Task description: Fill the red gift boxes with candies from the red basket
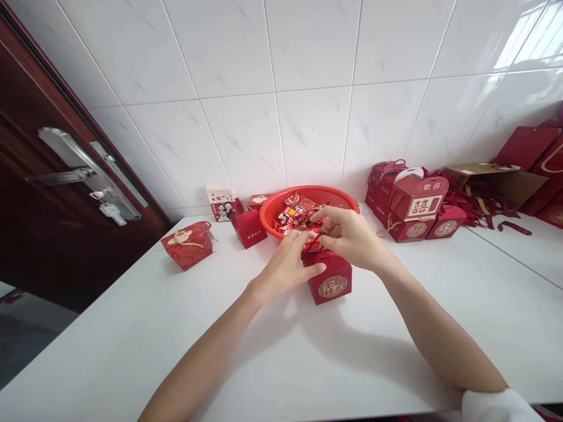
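A small red gift box [331,287] with a round gold emblem of characters on its front stands on the white table [264,357]. My left hand [284,264] is at its top left, thumb along the upper front edge and fingers behind the top. Over the box, my right hand [349,239] pinches a dark red ribbon [313,244] between thumb and fingertips. The ribbon rises from the top of the box, close to my left fingertips. Right behind both hands is a red plastic basket [336,192] of wrapped candies [294,214], partly hidden by my fingers.
Left of the basket stand a patterned red box [188,246], an open red box [249,228] and a box with cartoon figures [221,203]. Stacked red boxes [416,205], loose ribbons [472,205] and a cardboard box [519,184] lie right. A tiled wall [308,129] bounds the back.
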A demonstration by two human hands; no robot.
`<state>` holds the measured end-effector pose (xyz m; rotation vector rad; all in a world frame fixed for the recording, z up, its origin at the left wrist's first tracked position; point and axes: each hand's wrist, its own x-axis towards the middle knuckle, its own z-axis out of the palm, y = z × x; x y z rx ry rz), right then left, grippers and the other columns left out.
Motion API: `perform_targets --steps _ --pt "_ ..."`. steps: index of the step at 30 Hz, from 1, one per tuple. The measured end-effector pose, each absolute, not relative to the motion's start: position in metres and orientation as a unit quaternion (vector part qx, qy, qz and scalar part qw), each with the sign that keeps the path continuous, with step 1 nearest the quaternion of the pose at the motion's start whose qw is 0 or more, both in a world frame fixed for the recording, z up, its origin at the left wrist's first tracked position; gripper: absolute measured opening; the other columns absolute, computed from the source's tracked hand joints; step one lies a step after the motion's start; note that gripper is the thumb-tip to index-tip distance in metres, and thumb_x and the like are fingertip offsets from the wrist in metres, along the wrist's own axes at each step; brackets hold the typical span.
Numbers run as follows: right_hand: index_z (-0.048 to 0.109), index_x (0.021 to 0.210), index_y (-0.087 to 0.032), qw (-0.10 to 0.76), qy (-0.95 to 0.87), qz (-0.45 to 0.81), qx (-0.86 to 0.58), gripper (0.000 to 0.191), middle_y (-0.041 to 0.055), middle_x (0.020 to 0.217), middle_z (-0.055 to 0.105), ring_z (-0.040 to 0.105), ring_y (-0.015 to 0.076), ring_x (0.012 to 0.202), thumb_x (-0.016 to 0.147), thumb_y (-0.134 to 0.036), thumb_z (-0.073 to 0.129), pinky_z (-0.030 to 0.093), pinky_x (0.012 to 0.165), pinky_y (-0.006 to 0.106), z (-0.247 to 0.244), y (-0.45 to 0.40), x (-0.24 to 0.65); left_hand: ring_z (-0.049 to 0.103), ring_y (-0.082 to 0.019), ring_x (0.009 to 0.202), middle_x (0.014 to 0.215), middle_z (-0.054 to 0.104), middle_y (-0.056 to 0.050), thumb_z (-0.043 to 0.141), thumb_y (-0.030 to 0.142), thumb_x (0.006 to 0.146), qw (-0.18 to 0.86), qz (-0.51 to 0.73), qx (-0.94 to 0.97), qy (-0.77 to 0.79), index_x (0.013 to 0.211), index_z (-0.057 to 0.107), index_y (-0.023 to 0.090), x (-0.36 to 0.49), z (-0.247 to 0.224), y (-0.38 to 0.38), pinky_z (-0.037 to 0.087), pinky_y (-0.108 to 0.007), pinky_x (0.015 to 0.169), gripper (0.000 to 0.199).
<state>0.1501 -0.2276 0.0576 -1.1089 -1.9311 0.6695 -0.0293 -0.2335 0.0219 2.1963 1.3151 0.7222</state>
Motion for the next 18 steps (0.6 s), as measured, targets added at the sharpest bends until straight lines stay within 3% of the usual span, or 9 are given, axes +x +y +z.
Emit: perform_targets --steps 2,4,10,15,18 --pt "0.065 0.093 -0.02 0.393 -0.763 0.275 -0.434 0.028 -0.0028 0.072 0.062 0.06 0.014 0.067 0.071 -0.007 0.055 0.044 0.067 0.029 0.058 -0.227 0.15 0.054 -0.026 0.102 0.104 0.056 -0.006 0.067 0.042 0.081 0.243 0.239 0.809 0.479 0.093 0.059 0.02 -0.028 0.017 -0.232 0.051 -0.04 0.088 0.026" --pt "0.066 0.093 -0.02 0.381 -0.763 0.291 -0.434 0.03 -0.0022 0.075 0.064 0.061 0.0137 0.067 0.068 -0.005 0.057 0.044 0.066 0.028 0.058 -0.225 0.151 0.054 -0.026 0.101 0.101 0.054 -0.007 0.065 0.043 0.082 0.252 0.212 0.81 0.485 0.086 0.058 0.019 -0.026 0.013 -0.232 0.051 -0.041 0.087 0.025" --pt "0.066 0.095 -0.018 0.322 -0.771 0.352 -0.421 0.035 -0.0038 0.065 0.062 0.061 0.0139 0.06 0.067 -0.001 0.054 0.044 0.059 0.025 0.055 -0.219 0.151 0.052 -0.03 0.107 0.104 0.055 -0.009 0.06 0.043 0.087 0.212 0.177 0.831 0.483 0.087 0.063 0.02 -0.022 0.009 -0.239 0.05 -0.044 0.088 0.023" --pt "0.066 0.088 -0.019 0.293 -0.801 0.224 -0.471 0.032 -0.0045 0.062 0.059 0.055 0.0129 0.06 0.068 0.0 0.052 0.037 0.056 0.024 0.054 -0.218 0.155 0.056 -0.031 0.105 0.097 0.059 -0.01 0.052 0.048 0.092 0.203 0.132 0.836 0.493 0.093 0.069 0.019 -0.021 0.008 -0.24 0.052 -0.045 0.086 0.033" --pt "0.066 0.082 -0.02 0.284 -0.805 0.173 -0.491 0.029 -0.0028 0.066 0.063 0.057 0.013 0.063 0.068 0.001 0.051 0.037 0.057 0.024 0.058 -0.22 0.162 0.061 -0.03 0.103 0.103 0.064 -0.01 0.054 0.053 0.091 0.229 0.16 0.83 0.482 0.101 0.072 0.021 -0.024 0.007 -0.235 0.054 -0.042 0.085 0.038"
